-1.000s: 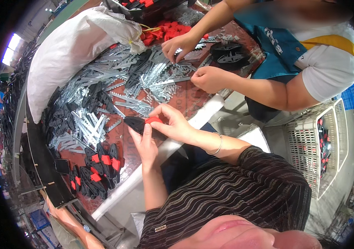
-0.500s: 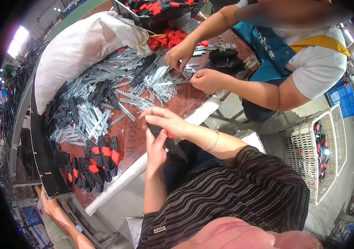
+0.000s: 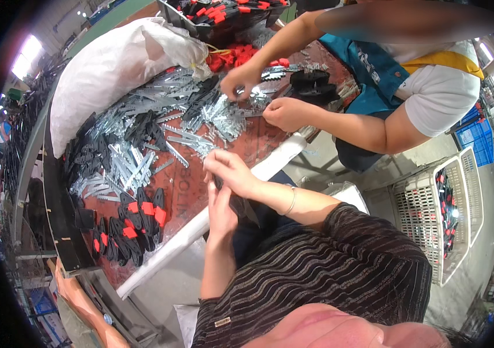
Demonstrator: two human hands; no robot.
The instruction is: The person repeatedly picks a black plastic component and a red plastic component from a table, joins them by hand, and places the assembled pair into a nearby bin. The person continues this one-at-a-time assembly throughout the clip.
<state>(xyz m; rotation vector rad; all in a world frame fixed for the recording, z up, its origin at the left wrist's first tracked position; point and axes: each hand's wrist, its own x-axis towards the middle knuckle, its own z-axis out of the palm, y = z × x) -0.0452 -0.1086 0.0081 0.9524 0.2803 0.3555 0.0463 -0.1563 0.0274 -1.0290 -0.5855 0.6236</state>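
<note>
Head view: the left hand (image 3: 222, 213) and right hand (image 3: 232, 174) close together around one black case (image 3: 218, 182), mostly hidden by fingers, at the desk's (image 3: 178, 200) near edge. It looks unfinished. To the left, black cases with red tabs (image 3: 130, 232) appear done; many toothed metal strips (image 3: 128, 167) and loose red pieces (image 3: 238, 56) seem left to fit.

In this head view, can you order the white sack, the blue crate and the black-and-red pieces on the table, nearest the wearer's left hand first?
From the left hand:
1. Black-and-red pieces, to its left
2. White sack, upper left, across the table
3. Blue crate, far right
</note>
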